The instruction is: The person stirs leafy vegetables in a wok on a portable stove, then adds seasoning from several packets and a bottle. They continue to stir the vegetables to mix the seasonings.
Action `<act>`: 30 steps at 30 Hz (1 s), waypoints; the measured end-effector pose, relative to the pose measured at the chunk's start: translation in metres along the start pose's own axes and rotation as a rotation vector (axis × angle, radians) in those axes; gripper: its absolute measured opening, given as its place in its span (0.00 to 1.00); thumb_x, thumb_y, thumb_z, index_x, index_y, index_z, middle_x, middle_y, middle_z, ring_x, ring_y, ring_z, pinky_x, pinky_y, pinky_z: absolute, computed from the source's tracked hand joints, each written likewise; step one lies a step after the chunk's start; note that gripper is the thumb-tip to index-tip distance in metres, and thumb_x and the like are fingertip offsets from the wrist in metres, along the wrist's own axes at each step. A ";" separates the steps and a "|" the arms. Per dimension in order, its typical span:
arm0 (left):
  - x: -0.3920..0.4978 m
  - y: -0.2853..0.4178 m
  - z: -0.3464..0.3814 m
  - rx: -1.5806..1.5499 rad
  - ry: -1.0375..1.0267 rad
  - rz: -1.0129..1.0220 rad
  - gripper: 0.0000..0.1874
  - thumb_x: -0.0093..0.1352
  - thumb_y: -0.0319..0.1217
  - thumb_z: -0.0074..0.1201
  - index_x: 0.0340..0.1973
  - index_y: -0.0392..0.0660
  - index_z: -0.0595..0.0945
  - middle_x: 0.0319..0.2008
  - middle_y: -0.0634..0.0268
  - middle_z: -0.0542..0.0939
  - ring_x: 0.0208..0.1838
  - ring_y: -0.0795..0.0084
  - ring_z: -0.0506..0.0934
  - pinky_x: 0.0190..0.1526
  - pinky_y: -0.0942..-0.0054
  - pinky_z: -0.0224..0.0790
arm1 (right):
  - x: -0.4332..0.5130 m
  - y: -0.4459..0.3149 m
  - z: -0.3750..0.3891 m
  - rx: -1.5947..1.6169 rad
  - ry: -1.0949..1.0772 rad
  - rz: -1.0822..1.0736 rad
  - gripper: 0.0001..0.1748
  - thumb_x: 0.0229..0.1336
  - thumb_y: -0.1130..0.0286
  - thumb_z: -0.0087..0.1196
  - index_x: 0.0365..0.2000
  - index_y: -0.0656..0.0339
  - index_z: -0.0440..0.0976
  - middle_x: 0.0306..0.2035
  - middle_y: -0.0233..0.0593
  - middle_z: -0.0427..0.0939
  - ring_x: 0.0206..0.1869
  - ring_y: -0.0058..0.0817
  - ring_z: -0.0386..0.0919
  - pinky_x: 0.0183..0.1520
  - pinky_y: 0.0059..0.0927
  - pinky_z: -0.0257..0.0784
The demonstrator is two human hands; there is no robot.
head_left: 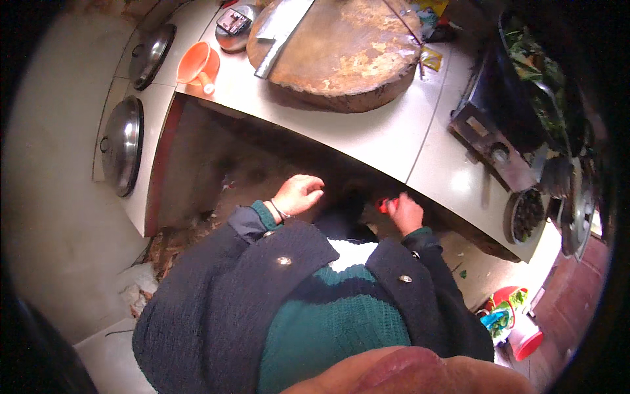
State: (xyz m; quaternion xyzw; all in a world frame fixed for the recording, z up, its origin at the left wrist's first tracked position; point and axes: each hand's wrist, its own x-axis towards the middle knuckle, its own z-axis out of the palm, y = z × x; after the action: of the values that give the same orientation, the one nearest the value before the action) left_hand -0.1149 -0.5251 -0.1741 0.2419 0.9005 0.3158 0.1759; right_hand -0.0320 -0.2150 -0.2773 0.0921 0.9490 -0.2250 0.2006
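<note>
Below the counter's front edge, my left hand (297, 195) hovers with its fingers loosely bent and nothing in it. My right hand (406, 213) is to the right, closed around a small red object (388, 205) that is too blurred to name. Above both hands, on the white tiled counter (374, 143), lies a thick round wooden chopping block (334, 54). A cleaver (288, 37) rests on the block's left side, its metal handle pointing towards me. Left of the block stands an orange plastic dipper (198, 64).
Two metal lids (123, 146) lie at the left. A phone (233, 21) sits on a round metal container. At the right are a gas stove (492, 147), a large pot of leafy greens (534, 64) and a bowl of dark pieces (526, 215). Red containers (525, 342) stand low right.
</note>
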 end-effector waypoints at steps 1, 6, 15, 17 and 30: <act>0.003 0.011 0.005 -0.123 -0.120 -0.043 0.14 0.60 0.33 0.58 0.40 0.41 0.81 0.35 0.56 0.81 0.42 0.59 0.79 0.45 0.65 0.72 | -0.018 -0.014 -0.014 0.002 0.121 -0.042 0.19 0.52 0.52 0.54 0.30 0.60 0.69 0.27 0.47 0.78 0.29 0.49 0.78 0.30 0.49 0.73; -0.010 0.073 0.031 -0.151 -0.306 0.288 0.20 0.60 0.38 0.62 0.43 0.40 0.79 0.36 0.55 0.80 0.41 0.57 0.79 0.40 0.64 0.72 | -0.076 -0.064 -0.094 0.204 0.171 -0.135 0.20 0.51 0.52 0.55 0.26 0.61 0.69 0.24 0.50 0.77 0.30 0.50 0.77 0.30 0.46 0.71; -0.023 0.129 0.015 -0.524 -0.068 0.268 0.13 0.66 0.32 0.56 0.42 0.40 0.79 0.36 0.59 0.81 0.39 0.73 0.78 0.42 0.70 0.72 | -0.130 -0.120 -0.187 0.154 0.523 -0.375 0.20 0.54 0.52 0.56 0.24 0.60 0.69 0.19 0.45 0.74 0.23 0.45 0.76 0.25 0.41 0.69; -0.012 0.133 -0.001 -0.547 -0.085 0.257 0.13 0.67 0.31 0.55 0.45 0.39 0.78 0.38 0.59 0.80 0.41 0.74 0.78 0.44 0.71 0.72 | -0.133 -0.125 -0.203 0.040 0.612 -0.421 0.20 0.55 0.52 0.56 0.24 0.59 0.69 0.19 0.43 0.73 0.22 0.43 0.74 0.24 0.38 0.68; 0.067 0.152 -0.110 -0.482 0.050 0.771 0.17 0.64 0.34 0.59 0.45 0.37 0.77 0.31 0.53 0.80 0.32 0.62 0.79 0.35 0.70 0.72 | -0.100 -0.162 -0.279 0.139 0.746 -0.697 0.10 0.53 0.68 0.58 0.29 0.63 0.71 0.23 0.44 0.72 0.25 0.40 0.73 0.29 0.34 0.67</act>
State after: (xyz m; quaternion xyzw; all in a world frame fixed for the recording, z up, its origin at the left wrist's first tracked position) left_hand -0.1724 -0.4377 -0.0048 0.5039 0.6495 0.5644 0.0751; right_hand -0.0795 -0.2367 0.0569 -0.1424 0.9132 -0.2928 -0.2451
